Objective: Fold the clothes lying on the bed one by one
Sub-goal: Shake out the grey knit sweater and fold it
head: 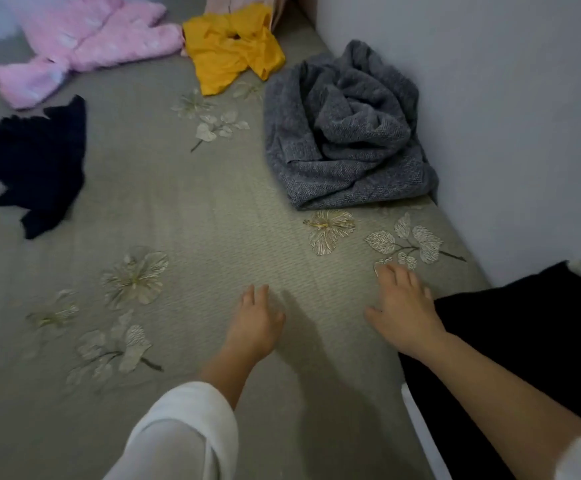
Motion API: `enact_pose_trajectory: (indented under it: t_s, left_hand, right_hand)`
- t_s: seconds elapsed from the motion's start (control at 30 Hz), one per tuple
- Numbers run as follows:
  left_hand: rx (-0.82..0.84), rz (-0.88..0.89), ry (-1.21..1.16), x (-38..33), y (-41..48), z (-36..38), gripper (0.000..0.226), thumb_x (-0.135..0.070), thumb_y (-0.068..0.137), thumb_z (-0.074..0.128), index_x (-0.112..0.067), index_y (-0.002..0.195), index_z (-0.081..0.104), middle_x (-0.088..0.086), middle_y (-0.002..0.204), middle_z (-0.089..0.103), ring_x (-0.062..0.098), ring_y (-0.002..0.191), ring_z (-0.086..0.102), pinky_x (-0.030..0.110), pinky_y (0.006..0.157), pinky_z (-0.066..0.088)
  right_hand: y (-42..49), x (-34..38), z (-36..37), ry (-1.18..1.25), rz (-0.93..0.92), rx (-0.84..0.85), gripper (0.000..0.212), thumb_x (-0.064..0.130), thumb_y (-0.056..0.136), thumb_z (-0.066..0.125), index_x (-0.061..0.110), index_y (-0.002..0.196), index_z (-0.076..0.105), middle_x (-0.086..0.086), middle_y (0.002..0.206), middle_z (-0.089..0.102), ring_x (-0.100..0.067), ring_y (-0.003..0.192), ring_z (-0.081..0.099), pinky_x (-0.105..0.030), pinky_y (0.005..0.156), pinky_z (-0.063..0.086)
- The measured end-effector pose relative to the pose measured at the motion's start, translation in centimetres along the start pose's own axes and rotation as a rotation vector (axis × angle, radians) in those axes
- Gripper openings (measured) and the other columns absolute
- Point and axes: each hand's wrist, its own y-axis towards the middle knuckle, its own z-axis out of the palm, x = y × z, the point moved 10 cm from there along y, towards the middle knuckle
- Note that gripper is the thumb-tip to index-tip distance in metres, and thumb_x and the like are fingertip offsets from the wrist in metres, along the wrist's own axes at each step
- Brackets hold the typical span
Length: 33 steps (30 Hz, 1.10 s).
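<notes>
Your left hand (256, 320) and right hand (403, 306) are empty, fingers loose, low over the bed (195, 220), and the crumpled grey garment (344, 133) lies ahead by the wall (490, 98), nearer your right hand.

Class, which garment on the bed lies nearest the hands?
The grey garment beside the wall, beyond the right hand. The pink garment, yellow garment and navy garment lie farther off.

You have only one view, from the camera worn on your head. It faces forward and down onto the grey-green bedcover with embroidered flowers (213, 209). Your left forearm (228, 372) and right forearm (490, 386) enter at the near edge, very close; the plain pale wall (490, 98) bounds the right side.
</notes>
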Motion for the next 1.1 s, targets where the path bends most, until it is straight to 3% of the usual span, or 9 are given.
enact_pose_trajectory:
  t_s: [0.2,0.33,0.47,0.57,0.67,0.77,0.93,1.03,1.1]
  left_hand:
    - [-0.138,0.030,0.066,1.4,6.6,3.7,0.070,-0.057,0.097,0.020,-0.024,0.153,-0.004,0.009,0.158,-0.020,0.021,0.144,-0.022,0.040,0.117,-0.011]
    - [-0.397,0.072,0.067,1.6,6.2,3.1,0.067,-0.057,0.093,0.019,-0.026,0.152,0.015,0.009,0.161,0.002,0.019,0.148,-0.006,0.039,0.119,-0.002]
    - [-0.429,0.059,0.049,1.9,6.3,2.6,0.067,-0.054,0.089,0.027,-0.025,0.149,0.027,0.010,0.160,0.013,0.021,0.148,0.005,0.041,0.118,0.005]
    - [-0.454,0.058,0.059,2.0,6.3,2.5,0.065,-0.052,0.088,0.031,-0.024,0.147,0.032,0.011,0.158,0.018,0.023,0.147,0.011,0.041,0.117,0.009]
    - [-0.476,0.061,0.066,2.1,6.4,2.5,0.064,-0.050,0.088,0.035,-0.023,0.146,0.035,0.012,0.157,0.021,0.023,0.146,0.013,0.038,0.116,0.005]
    - [-0.492,0.076,0.071,2.0,6.5,2.5,0.064,-0.051,0.088,0.035,-0.023,0.146,0.034,0.012,0.158,0.021,0.023,0.146,0.012,0.035,0.115,0.001]
    - [-0.538,0.092,-0.013,2.0,6.2,2.4,0.077,-0.053,0.084,0.036,-0.023,0.151,0.016,0.005,0.159,0.016,0.018,0.147,0.008,0.033,0.117,-0.001]
    - [-0.591,0.139,-0.165,2.3,5.8,1.7,0.088,-0.049,0.079,0.041,-0.021,0.153,0.004,0.004,0.160,0.014,0.016,0.146,0.011,0.031,0.116,0.003]
    - [-0.628,0.172,-0.451,3.0,5.2,1.0,0.086,-0.035,0.079,0.046,-0.014,0.152,0.007,0.008,0.158,0.019,0.018,0.144,0.019,0.028,0.116,0.011]
  right_hand:
    - [8.8,-0.9,0.0,-0.162,-0.078,-0.054,0.066,0.034,0.087,0.053,0.014,0.144,0.025,-0.006,0.150,0.024,-0.024,0.136,0.021,-0.044,0.110,0.021]
    - [15.6,-1.0,-1.0,-0.244,-0.072,-0.125,0.071,0.036,0.087,0.056,0.012,0.146,0.023,-0.009,0.152,0.023,-0.028,0.137,0.022,-0.049,0.109,0.024]
    - [20.7,0.7,-2.5,-0.353,-0.102,-0.253,0.084,0.032,0.086,0.063,0.018,0.151,0.011,-0.008,0.158,0.009,-0.031,0.143,0.012,-0.058,0.108,0.019]
    - [23.9,0.6,-2.9,-0.467,-0.061,-0.208,0.099,0.043,0.080,0.070,0.022,0.152,0.005,-0.007,0.160,-0.005,-0.034,0.145,0.004,-0.066,0.107,0.015]
    - [26.0,0.8,-3.0,-0.518,-0.044,-0.183,0.069,0.036,0.085,0.064,0.020,0.144,0.029,-0.007,0.159,0.001,-0.033,0.142,0.010,-0.069,0.104,0.016]
    - [26.3,1.5,-2.8,-0.239,-0.003,-0.217,0.039,0.020,0.091,0.051,0.015,0.130,0.047,-0.009,0.152,0.022,-0.036,0.135,0.026,-0.068,0.106,0.019]
    - [23.2,5.3,0.5,0.116,-0.150,-0.197,0.021,0.016,0.088,0.049,0.008,0.107,0.053,-0.018,0.122,0.053,-0.036,0.117,0.047,-0.054,0.106,0.031]
    - [19.4,7.6,3.6,0.135,-0.265,-0.169,0.020,0.015,0.089,0.051,0.004,0.106,0.053,-0.020,0.112,0.052,-0.036,0.107,0.049,-0.044,0.095,0.039]
    - [16.4,8.6,5.2,0.143,-0.325,-0.161,0.018,0.013,0.089,0.051,0.004,0.104,0.053,-0.018,0.108,0.051,-0.033,0.103,0.049,-0.041,0.089,0.039]
